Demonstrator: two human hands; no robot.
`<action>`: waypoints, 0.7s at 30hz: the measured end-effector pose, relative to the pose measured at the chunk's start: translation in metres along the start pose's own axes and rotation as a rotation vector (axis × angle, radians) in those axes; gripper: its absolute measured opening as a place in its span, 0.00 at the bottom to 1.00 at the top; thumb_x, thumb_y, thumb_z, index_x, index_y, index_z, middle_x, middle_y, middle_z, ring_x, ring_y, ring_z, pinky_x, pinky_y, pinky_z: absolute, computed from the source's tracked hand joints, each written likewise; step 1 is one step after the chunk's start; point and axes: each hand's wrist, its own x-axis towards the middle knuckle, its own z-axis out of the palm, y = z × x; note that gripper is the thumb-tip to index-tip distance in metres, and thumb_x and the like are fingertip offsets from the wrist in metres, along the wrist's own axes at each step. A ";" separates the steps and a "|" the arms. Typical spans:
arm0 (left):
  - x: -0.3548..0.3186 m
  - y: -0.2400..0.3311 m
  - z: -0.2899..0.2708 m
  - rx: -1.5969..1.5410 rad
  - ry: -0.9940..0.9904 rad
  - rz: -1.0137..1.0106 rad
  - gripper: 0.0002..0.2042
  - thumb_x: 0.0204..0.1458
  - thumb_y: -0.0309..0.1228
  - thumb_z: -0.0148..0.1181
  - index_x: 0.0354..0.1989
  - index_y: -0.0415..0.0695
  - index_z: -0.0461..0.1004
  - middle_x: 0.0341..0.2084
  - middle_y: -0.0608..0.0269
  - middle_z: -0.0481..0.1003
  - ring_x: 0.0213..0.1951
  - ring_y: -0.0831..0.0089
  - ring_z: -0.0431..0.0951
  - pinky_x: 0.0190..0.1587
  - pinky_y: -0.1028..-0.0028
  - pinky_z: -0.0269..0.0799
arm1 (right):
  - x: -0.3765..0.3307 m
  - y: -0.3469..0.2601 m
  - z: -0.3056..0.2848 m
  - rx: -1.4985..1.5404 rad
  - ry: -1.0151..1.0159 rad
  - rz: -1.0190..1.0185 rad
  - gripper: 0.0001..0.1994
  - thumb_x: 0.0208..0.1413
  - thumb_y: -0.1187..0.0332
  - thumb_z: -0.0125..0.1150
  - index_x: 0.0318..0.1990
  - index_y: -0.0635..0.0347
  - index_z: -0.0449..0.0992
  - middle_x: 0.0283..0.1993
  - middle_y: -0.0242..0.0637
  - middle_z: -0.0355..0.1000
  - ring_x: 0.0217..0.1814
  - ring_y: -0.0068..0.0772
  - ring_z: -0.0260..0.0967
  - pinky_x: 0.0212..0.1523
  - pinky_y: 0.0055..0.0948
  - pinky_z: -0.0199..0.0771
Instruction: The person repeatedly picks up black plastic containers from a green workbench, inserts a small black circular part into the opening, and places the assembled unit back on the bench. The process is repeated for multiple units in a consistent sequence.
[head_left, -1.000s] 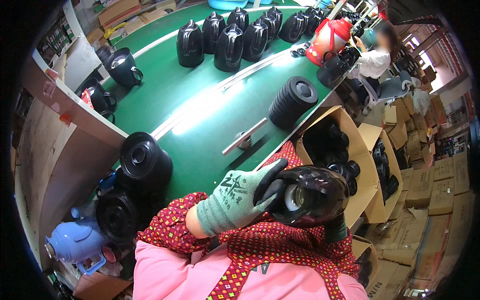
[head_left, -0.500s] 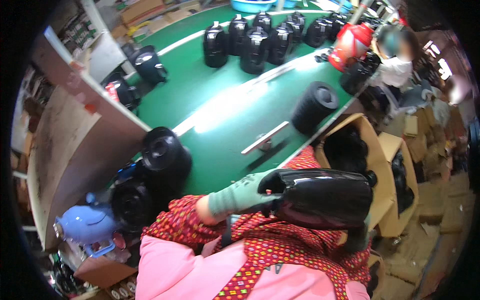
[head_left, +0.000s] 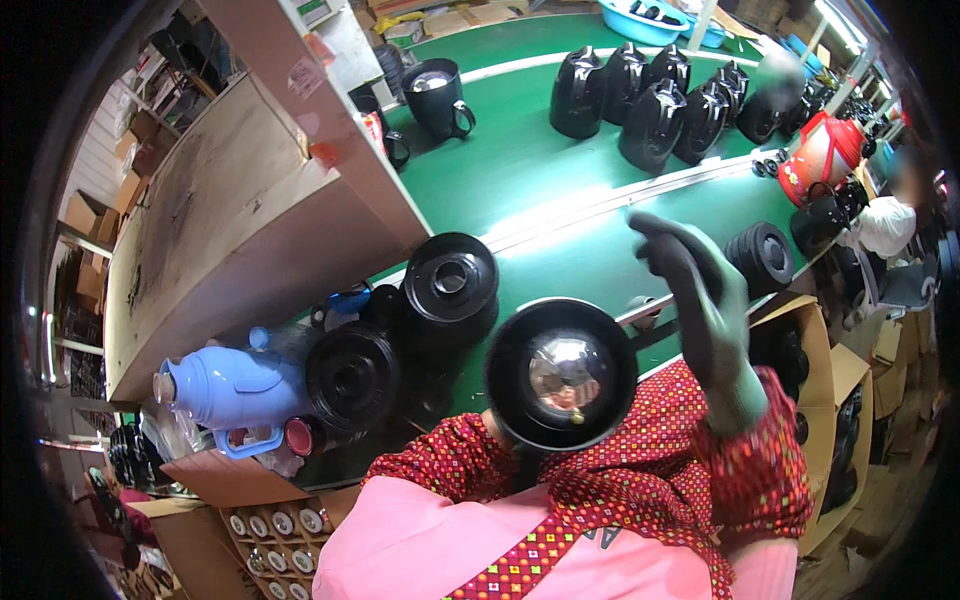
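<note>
While the black flask shell (head_left: 562,375) stands upright at the person's chest, its long axis runs toward the camera and its open mouth faces straight up, showing a mirrored glass liner (head_left: 566,372) inside.

Left hand: hidden beneath the shell; only the red patterned sleeve (head_left: 450,465) shows, so whether it grasps the shell cannot be told.

Right hand (head_left: 700,300): gloved in green and black, raised above and to the right of the shell, fingers loosely extended, grasping nothing.

Green conveyor table (head_left: 520,170): carries about seven black jug bodies (head_left: 655,95) grouped upright at the far end, one open black shell with handle (head_left: 438,95) near the wooden shelf (head_left: 230,220), and one stack of black round bases (head_left: 762,255) at the right edge.

Near left: two black round stacks (head_left: 450,285), mouths up; one light blue flask (head_left: 232,385) lying on its side, spout pointing left.

Blue basin (head_left: 645,18): far end, holds dark parts, count unclear.

Cardboard boxes (head_left: 835,385): right side, hold black pieces, count unclear.

Red flask (head_left: 822,155): one, far right, upright.
</note>
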 end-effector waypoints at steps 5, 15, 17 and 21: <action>-0.035 0.020 -0.027 -0.020 0.075 -0.017 0.26 0.59 0.33 0.66 0.66 0.39 0.68 0.56 0.56 0.78 0.55 0.66 0.78 0.59 0.65 0.75 | 0.060 0.104 0.085 -0.330 -0.251 0.335 0.40 0.64 0.36 0.58 0.69 0.63 0.71 0.66 0.57 0.71 0.73 0.53 0.65 0.71 0.43 0.63; -0.047 0.029 -0.033 -0.001 0.106 -0.033 0.25 0.58 0.33 0.67 0.63 0.39 0.70 0.54 0.55 0.79 0.53 0.64 0.78 0.57 0.64 0.75 | 0.070 0.154 0.142 -0.623 -0.344 -0.078 0.28 0.67 0.49 0.62 0.62 0.63 0.75 0.56 0.53 0.78 0.58 0.45 0.76 0.56 0.36 0.76; -0.044 0.026 -0.031 0.001 0.092 -0.046 0.25 0.58 0.33 0.67 0.62 0.39 0.71 0.53 0.55 0.79 0.53 0.64 0.79 0.57 0.64 0.75 | 0.064 0.144 0.115 -0.380 -0.196 -0.033 0.25 0.69 0.54 0.61 0.62 0.65 0.75 0.55 0.49 0.79 0.56 0.37 0.76 0.56 0.33 0.76; -0.027 0.026 -0.024 0.054 0.032 -0.082 0.25 0.57 0.34 0.67 0.61 0.39 0.72 0.52 0.55 0.79 0.52 0.63 0.79 0.57 0.64 0.76 | 0.035 0.079 0.028 0.299 0.172 0.109 0.20 0.70 0.59 0.60 0.58 0.68 0.79 0.52 0.38 0.80 0.52 0.25 0.76 0.54 0.28 0.77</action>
